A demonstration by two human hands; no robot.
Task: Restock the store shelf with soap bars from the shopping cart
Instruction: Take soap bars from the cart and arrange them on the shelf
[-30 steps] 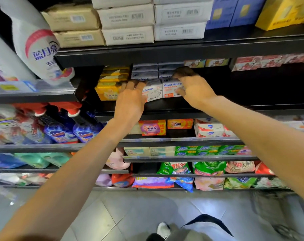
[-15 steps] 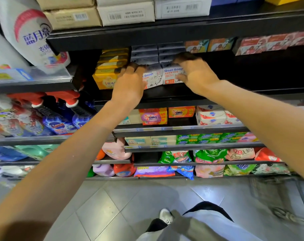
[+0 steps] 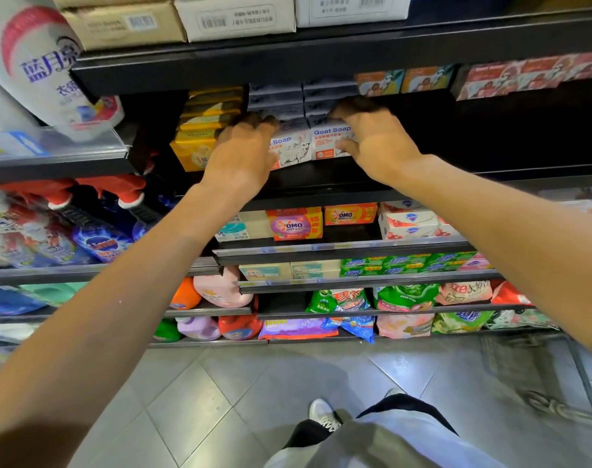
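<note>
Since a moment ago both hands have stayed on the same boxes. The left hand point(image 3: 242, 153) rests over the front of a white cardboard Goat Soap box point(image 3: 293, 151) on the black metal shelf point(image 3: 321, 179), fingers curled over its top. The right hand point(image 3: 375, 136) grips the neighbouring white Goat Soap box point(image 3: 328, 141). Yellow soap boxes point(image 3: 200, 136) stand just left.
</note>
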